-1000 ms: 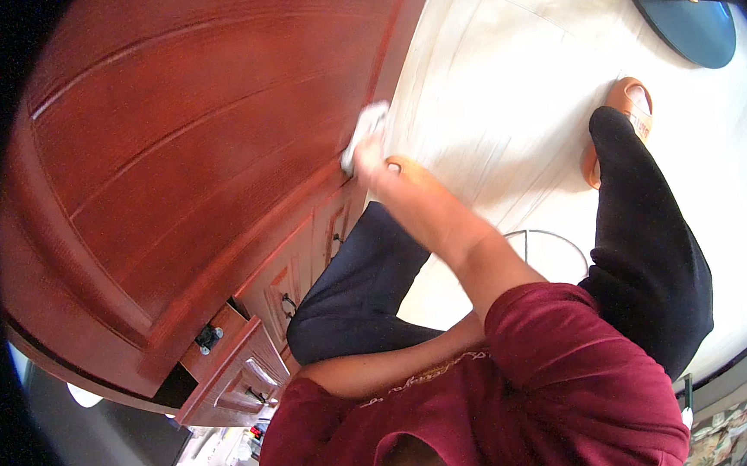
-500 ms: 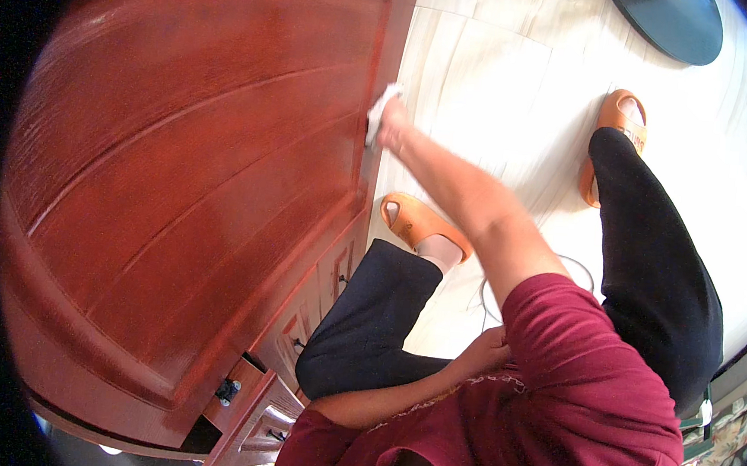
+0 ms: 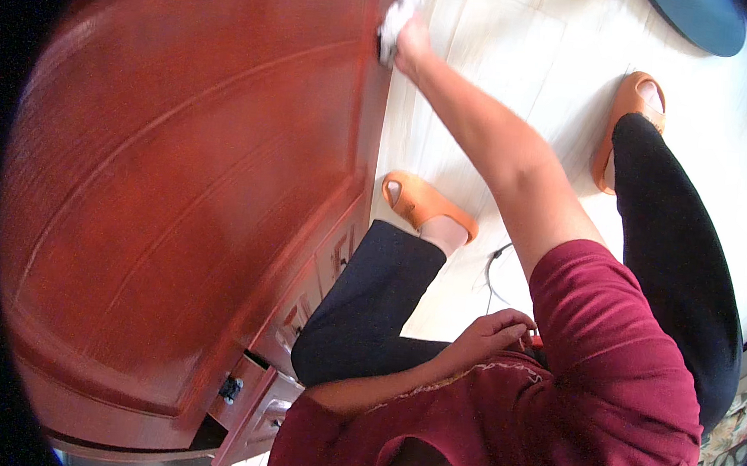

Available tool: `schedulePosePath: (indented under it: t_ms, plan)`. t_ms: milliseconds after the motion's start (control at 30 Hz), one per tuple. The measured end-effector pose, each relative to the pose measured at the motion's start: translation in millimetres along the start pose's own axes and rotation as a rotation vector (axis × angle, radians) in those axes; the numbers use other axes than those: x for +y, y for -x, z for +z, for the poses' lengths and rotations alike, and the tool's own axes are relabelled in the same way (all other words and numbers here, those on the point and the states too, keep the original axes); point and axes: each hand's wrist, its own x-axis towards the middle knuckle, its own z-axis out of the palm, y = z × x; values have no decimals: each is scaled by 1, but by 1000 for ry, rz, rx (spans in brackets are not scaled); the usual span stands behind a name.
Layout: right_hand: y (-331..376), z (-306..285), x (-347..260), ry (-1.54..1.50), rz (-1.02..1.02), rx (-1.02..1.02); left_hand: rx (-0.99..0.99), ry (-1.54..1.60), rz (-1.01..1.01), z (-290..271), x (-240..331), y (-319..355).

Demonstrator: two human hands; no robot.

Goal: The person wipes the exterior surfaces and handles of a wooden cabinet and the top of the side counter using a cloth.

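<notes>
My right hand [image 3: 414, 45] reaches far forward and is closed on a crumpled white cloth [image 3: 397, 25]. The cloth presses against the right edge of a large reddish-brown wooden panel [image 3: 195, 177] with curved grooves and a glossy finish. Close to my waist is my left hand [image 3: 495, 330], its fingers curled in. A small reddish bit shows by those fingertips, but whether they hold it is unclear.
Small drawers or doors with dark handles [image 3: 293, 324] line the panel's lower edge beside my left leg. My feet wear orange slides [image 3: 423, 204] on the pale floor [image 3: 496, 86]. A thin cable [image 3: 489, 271] lies between my legs. A round dark-teal base [image 3: 700, 22] stands at the far right.
My right hand has slid the cloth forward along the panel's edge, away from me. My left hand shows more from under the right arm. The whole view has shifted slightly.
</notes>
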Motion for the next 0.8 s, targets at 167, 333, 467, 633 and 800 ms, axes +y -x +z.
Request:
schedulePosePath:
  t_ms: [167,333,467,633,800]
  plan:
    - [122,-57,65,310,77,347,13,15,63,0,-9,-3]
    - [156,-83,70,723,327,641,68,-140,46,-10,-6,-7]
    - [159,-90,41,1175,210,533,40,22,99,-15,-4,-9]
    - [201,-141,115,1064,489,578,-39,-24,79,-20,-13,-14]
    - [232,-124,138,593,744,499,172,109,14,-22,-15,-6]
